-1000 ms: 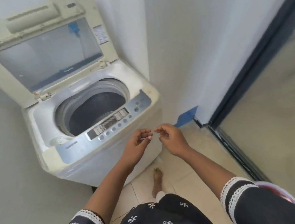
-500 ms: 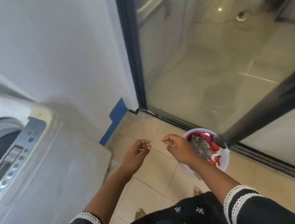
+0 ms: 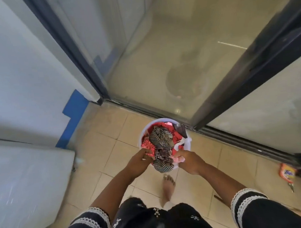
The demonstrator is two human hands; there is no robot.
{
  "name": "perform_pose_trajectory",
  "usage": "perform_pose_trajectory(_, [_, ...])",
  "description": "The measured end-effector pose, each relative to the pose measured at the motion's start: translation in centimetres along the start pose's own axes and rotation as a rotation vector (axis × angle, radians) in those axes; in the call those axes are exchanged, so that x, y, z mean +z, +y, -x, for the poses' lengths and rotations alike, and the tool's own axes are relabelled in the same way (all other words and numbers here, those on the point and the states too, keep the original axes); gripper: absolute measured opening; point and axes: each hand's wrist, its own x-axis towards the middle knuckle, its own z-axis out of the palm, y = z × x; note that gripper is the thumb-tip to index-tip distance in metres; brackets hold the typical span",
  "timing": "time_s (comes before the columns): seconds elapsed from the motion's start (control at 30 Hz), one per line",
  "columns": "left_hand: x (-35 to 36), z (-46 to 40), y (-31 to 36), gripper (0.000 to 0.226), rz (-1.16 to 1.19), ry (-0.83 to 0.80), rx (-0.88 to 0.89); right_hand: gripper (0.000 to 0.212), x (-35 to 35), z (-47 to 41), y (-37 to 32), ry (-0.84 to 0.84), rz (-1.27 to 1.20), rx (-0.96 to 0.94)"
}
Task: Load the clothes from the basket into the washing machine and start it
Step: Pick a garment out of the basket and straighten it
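Both hands are now down at the basket, where half a second ago they hung empty in the air over the tiles with fingertips pinched, and a second ago they were in front of the washer's panel. I have turned right, away from the machine: only its white side shows at near left, drum and panel out of view. The basket stands on the floor just before the glass door's track, heaped with clothes, red and pink pieces under a black-and-white checked one. Left hand: grip curled at the near-left rim, fingers into the red cloth; I cannot tell whether it has closed on fabric or the rim. Right hand: grip curled at the near-right rim, touching pink cloth; the hold is likewise unclear. Nothing is lifted; the heap looks full. Judgement: loading has not begun, and this is the first pick. The checked piece hangs over the near rim and may drag its neighbours out when pulled. A detergent packet lies on the floor at the right, near the door.
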Motion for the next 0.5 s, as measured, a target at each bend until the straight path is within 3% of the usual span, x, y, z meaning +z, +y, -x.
perform_pose_trajectory(0.33, [5.7, -6.9, -3.0, 0.034, -0.224, -0.13, -0.195, 0.047, -0.8, -6.8, 6.3, -0.137, 0.092, 0.209])
perform_pose_trajectory(0.5, [7.3, -11.6, -4.5, 0.042, -0.328, -0.195, -0.203, 0.053, 1.2, -12.0, 7.1, -0.233, 0.069, 0.191])
